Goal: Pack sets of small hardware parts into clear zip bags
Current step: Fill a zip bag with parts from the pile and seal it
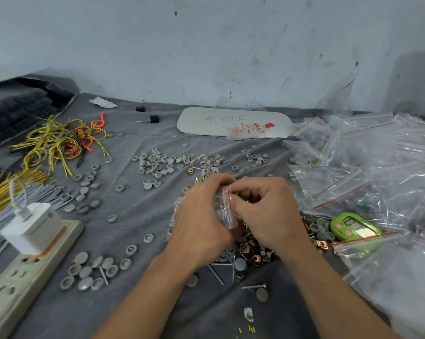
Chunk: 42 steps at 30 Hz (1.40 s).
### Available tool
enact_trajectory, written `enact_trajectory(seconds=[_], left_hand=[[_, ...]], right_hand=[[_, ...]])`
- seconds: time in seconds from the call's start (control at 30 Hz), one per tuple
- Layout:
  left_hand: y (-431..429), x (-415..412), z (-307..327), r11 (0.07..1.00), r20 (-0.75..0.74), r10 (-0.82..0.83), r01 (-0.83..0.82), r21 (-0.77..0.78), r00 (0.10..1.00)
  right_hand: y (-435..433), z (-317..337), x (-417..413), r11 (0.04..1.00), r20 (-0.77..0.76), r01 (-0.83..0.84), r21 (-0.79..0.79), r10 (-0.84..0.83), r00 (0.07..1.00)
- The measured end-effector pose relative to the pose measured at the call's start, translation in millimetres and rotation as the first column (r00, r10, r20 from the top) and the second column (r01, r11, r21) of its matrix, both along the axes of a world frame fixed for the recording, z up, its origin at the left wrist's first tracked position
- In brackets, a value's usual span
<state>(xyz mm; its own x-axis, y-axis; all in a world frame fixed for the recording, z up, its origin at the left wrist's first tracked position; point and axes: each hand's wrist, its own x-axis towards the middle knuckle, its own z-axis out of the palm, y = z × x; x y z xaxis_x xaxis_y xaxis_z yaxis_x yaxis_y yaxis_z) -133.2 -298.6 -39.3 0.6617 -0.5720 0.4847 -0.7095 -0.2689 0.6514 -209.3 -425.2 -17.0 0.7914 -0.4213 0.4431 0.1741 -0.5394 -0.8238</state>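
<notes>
The left hand (201, 216) and right hand (270, 214) meet above the middle of the tabletop (133, 302). Both pinch a small clear zip bag (224, 214) between them, fingers curled at its red-lined mouth. Beneath them lies a pile of copper clips (253, 255) mixed with nails. Grey caps (157, 165) are scattered beyond and to the left. A heap of clear bags (377, 172) fills the right side, with a green device (353, 227) at its edge. A power strip (23, 277) and yellow wires (57, 140) lie far left.
</notes>
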Motion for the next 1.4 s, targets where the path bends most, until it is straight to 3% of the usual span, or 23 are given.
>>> enact_trajectory(seconds=[0.1,0.17,0.27,0.33,0.4,0.57,0.8,0.9,1.0,1.13,1.27,1.4], left_hand=[[-0.3,-1.1,0.7,0.999,-0.031,-0.02,0.019,-0.029,0.999],[0.4,-0.9,0.5,0.999,-0.043,-0.017,0.016,-0.041,0.999],[2.7,2.3,0.9,0.996,-0.109,0.012,-0.021,-0.083,0.994],[4.7,4.6,1.4,0.99,-0.151,0.006,-0.027,-0.135,0.989],[5.7,6.0,2.3,0.982,-0.176,-0.011,-0.023,-0.186,0.984],[8.3,7.6,3.2,0.968,-0.155,-0.039,-0.001,-0.25,0.987],[9.5,0.9,7.1,0.988,-0.036,0.021,-0.026,-0.155,0.999],[7.4,-0.5,4.9,0.993,-0.067,0.046,-0.053,-0.107,0.997],[5.6,-1.5,2.8,0.995,-0.107,0.072,-0.079,-0.057,0.992],[2.9,-3.7,-0.5,0.997,-0.156,0.069,-0.075,-0.027,0.985],[0.8,-4.2,-2.0,0.997,-0.145,0.071,-0.076,-0.028,0.987],[-0.3,-4.7,-2.8,0.997,-0.162,0.061,-0.067,-0.032,0.985]], right_hand=[[2.1,-2.9,3.2,0.994,-0.099,-0.103,0.039,0.107,0.989],[2.0,-1.3,2.8,0.989,-0.068,-0.093,0.111,0.101,0.993],[-11.4,0.0,0.7,0.966,0.004,0.14,0.218,-0.145,0.989],[-22.7,-4.3,-0.1,0.945,-0.046,0.32,0.069,-0.318,0.947],[-25.9,-7.2,-0.5,0.92,-0.139,0.37,-0.13,-0.387,0.912],[-19.6,-12.6,2.2,0.862,-0.382,0.189,-0.471,-0.392,0.837],[-13.6,-10.2,4.4,0.728,-0.429,0.05,-0.684,-0.457,0.779],[-12.9,-10.1,0.9,0.808,-0.316,0.185,-0.56,-0.415,0.853],[-17.3,-8.8,-0.2,0.93,-0.197,0.312,-0.192,-0.348,0.916],[-16.1,-2.3,-3.8,0.951,-0.093,0.223,0.216,-0.208,0.974],[-9.9,0.3,-4.2,0.934,0.004,0.132,0.333,-0.141,0.99],[-3.7,1.7,-4.2,0.952,0.037,0.046,0.304,-0.059,0.998]])
